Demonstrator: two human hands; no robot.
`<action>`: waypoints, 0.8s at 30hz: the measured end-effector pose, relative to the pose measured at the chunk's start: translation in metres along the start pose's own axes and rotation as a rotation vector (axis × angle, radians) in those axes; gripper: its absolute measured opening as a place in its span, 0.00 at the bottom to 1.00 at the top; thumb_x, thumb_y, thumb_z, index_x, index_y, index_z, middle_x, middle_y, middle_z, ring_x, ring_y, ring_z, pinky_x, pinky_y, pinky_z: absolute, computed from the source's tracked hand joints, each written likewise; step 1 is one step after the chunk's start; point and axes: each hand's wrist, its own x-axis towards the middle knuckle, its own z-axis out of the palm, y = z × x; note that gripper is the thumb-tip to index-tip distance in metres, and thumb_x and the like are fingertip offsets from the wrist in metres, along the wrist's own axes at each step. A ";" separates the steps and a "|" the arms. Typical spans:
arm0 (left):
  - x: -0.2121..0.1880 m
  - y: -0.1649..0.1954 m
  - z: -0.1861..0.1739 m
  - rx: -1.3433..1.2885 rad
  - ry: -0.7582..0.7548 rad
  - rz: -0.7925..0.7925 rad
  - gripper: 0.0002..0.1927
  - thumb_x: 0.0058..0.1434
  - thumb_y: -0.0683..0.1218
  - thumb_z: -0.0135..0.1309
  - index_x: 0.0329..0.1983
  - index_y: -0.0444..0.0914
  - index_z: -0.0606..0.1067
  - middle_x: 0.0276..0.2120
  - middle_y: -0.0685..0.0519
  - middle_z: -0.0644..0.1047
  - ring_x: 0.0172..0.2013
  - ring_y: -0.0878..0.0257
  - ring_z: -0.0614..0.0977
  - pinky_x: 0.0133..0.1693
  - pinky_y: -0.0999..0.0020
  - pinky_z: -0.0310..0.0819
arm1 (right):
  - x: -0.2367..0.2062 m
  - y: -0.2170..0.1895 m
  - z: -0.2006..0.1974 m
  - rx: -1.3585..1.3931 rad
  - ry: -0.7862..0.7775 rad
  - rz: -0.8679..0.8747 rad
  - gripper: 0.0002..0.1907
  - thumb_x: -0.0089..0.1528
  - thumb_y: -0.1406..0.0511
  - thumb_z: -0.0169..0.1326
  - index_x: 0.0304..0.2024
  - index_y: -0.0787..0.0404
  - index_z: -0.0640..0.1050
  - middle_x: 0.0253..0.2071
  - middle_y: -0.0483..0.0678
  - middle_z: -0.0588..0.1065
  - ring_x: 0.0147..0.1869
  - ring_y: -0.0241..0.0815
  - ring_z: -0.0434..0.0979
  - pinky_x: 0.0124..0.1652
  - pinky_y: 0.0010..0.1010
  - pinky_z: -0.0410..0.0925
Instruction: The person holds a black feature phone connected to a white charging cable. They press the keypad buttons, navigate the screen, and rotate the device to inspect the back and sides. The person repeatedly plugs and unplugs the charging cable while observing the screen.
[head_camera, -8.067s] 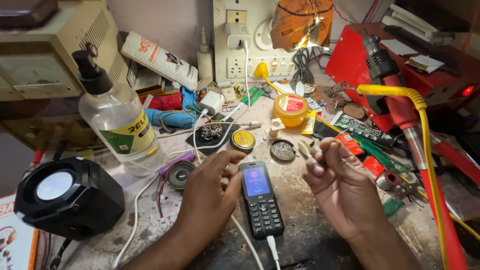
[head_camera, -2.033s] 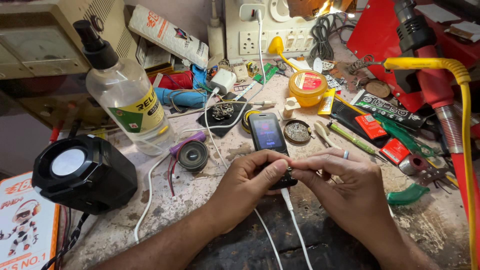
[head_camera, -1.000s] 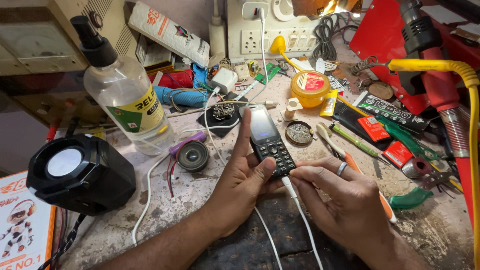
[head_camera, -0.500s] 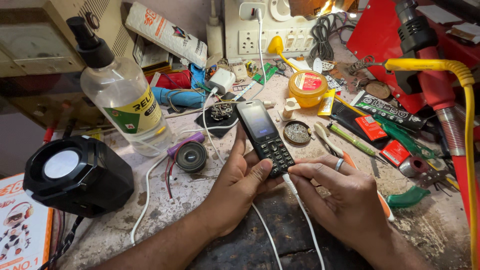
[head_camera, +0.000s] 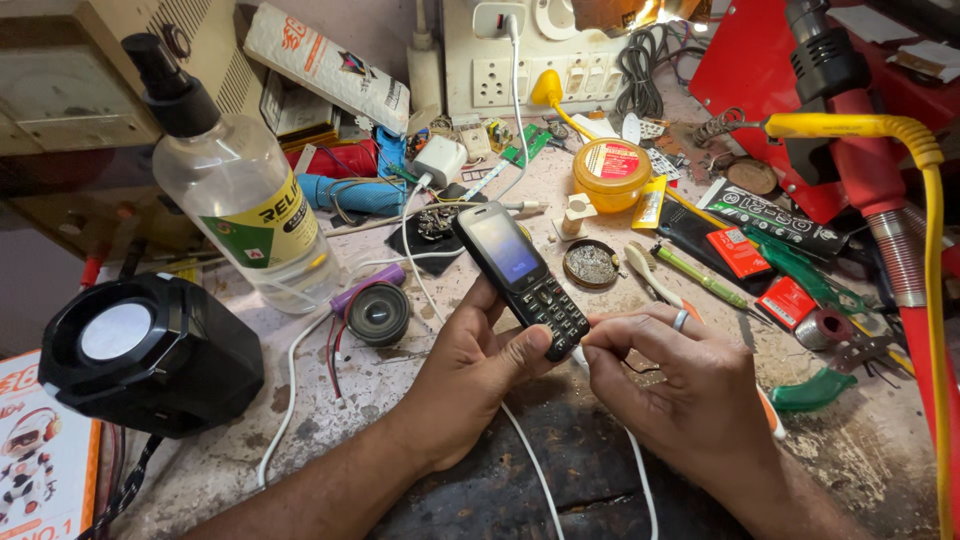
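Keypad phone (head_camera: 518, 279) gripped in left hand (head_camera: 470, 375), raised over bench (head_camera: 880, 455), long axis running up-left to down-right, screen end away. Right hand (head_camera: 690, 400) pinched narrow on white cable (head_camera: 530, 465) plug, touching phone's near bottom end, just right of left thumb. Right hand nearer the port.

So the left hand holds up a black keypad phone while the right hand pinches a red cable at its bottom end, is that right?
Not quite: the cable is white, not red, as the head view shows. The rest stands: the left hand holds up the black keypad phone, and the right hand pinches the cable at its bottom end.
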 end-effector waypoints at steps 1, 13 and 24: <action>0.000 -0.001 -0.001 0.002 -0.005 0.004 0.35 0.65 0.45 0.56 0.73 0.38 0.57 0.61 0.51 0.71 0.55 0.63 0.79 0.54 0.66 0.78 | 0.000 0.000 0.000 -0.004 0.001 -0.007 0.07 0.55 0.70 0.63 0.36 0.63 0.82 0.36 0.48 0.83 0.40 0.40 0.85 0.42 0.30 0.75; 0.000 -0.003 -0.002 0.021 -0.015 0.026 0.34 0.65 0.45 0.57 0.72 0.38 0.58 0.59 0.51 0.73 0.54 0.63 0.79 0.53 0.66 0.78 | 0.001 0.004 0.000 -0.011 -0.002 -0.039 0.07 0.55 0.70 0.63 0.36 0.62 0.81 0.37 0.48 0.83 0.42 0.41 0.85 0.45 0.32 0.74; -0.001 0.004 0.004 0.067 -0.032 0.063 0.42 0.64 0.42 0.58 0.78 0.43 0.51 0.62 0.49 0.71 0.59 0.61 0.76 0.59 0.64 0.74 | 0.003 0.003 -0.002 -0.018 -0.048 -0.043 0.06 0.54 0.71 0.62 0.35 0.61 0.81 0.36 0.47 0.83 0.39 0.40 0.85 0.43 0.31 0.74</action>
